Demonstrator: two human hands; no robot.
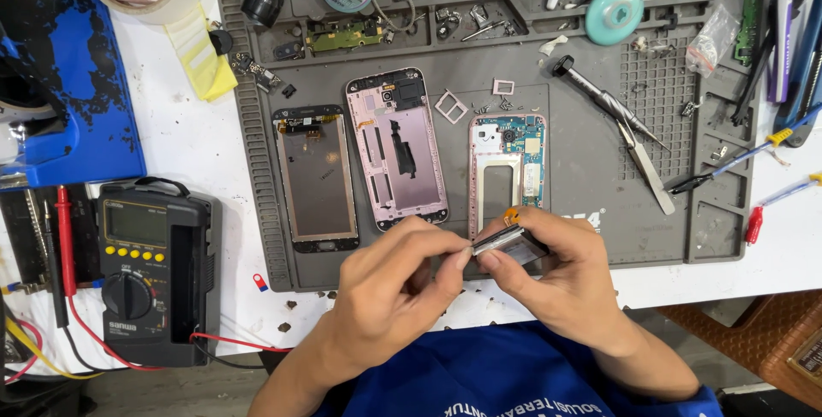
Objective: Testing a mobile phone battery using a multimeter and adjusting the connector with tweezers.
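Both hands meet low over the near edge of the grey work mat. The right hand is pinched shut on a small flat silver-edged part, holding it off the mat, and the left hand closes thumb and fingertips on the part's left end. Just beyond the knuckles lies the pink phone frame with its circuit board, touching distance. To its left sit a pink middle frame and a dark screen panel, side by side, apart. Tweezers lie well to the right, with bare mat around them. A black multimeter sits on the white bench, far left.
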